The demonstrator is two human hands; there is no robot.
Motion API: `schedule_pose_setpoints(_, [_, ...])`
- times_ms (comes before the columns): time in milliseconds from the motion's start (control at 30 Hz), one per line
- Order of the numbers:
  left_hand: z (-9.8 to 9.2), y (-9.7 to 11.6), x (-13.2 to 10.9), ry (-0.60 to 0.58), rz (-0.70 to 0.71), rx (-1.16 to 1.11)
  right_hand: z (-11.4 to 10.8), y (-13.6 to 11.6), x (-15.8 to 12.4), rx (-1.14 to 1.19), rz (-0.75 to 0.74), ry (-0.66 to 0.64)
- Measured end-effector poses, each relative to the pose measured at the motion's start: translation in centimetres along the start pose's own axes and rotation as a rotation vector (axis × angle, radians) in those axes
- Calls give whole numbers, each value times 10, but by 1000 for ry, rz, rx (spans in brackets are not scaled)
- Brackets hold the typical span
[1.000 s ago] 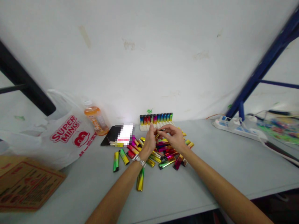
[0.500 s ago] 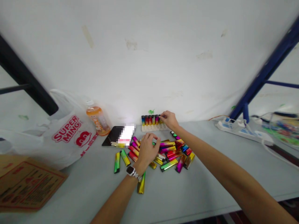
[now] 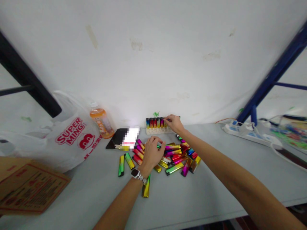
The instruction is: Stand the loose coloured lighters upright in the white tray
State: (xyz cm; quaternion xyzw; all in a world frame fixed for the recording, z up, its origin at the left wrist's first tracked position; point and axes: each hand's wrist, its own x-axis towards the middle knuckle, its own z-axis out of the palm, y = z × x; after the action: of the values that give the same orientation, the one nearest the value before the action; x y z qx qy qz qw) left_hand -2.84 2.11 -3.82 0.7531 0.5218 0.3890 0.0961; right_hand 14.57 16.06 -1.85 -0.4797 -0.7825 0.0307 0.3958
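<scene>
A white perforated rack by the wall holds a row of upright shiny lighters with dark tops. At the row's right end my right hand is closed in a pinch on a lighter, mostly hidden by the fingers. Over the left part of a loose pile of metallic, multicoloured lighters is my left hand, wearing a watch. Its fingers curl round a lighter with a green part showing between thumb and fingers. A yellow-green lighter lies near that wrist.
Left of the pile are two green-yellow lighters, a dark tablet, an orange drink bottle, a white plastic bag and a cardboard box. A power strip lies right, near a blue post.
The whole view has shifted slightly. Both hands keep nearly the same places, the right at the rack and the left over the pile.
</scene>
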Motion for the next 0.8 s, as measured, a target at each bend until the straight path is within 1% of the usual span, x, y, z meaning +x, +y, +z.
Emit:
schedule_pose_setpoints(167, [1,0,0,-17,9,10,-2,-4,-15,-181,19,42])
schedule_pose_setpoints(267, [1,0,1,-26,16,21,-4,-4,-24,-243,-23,-26])
schedule_pose_setpoints(333, [1,0,2,-36,20,23,-8,-6,-29,-227,-47,-61])
schedule_pose_setpoints(433, [0,-2,3,-52,29,17,-19,-13,-41,-123,-37,-87])
schedule_pose_setpoints(500, [-1,-2,3,-55,29,18,-31,-22,-51,-46,-38,-160])
schedule_pose_setpoints(533, [-1,-2,3,-57,28,20,-37,-26,-57,-18,-52,-229])
schedule_pose_setpoints(567, [-1,-2,3,-60,27,23,-43,-31,-63,-1,-66,-295])
schedule_pose_setpoints(667, [0,0,3,-74,30,25,-58,-42,-77,9,-82,-430])
schedule_pose_setpoints(733, [0,0,4,-76,30,18,-62,-44,-82,-20,-80,-489])
schedule_pose_setpoints(800, [0,-1,4,-74,28,2,-61,-43,-84,-39,-71,-522])
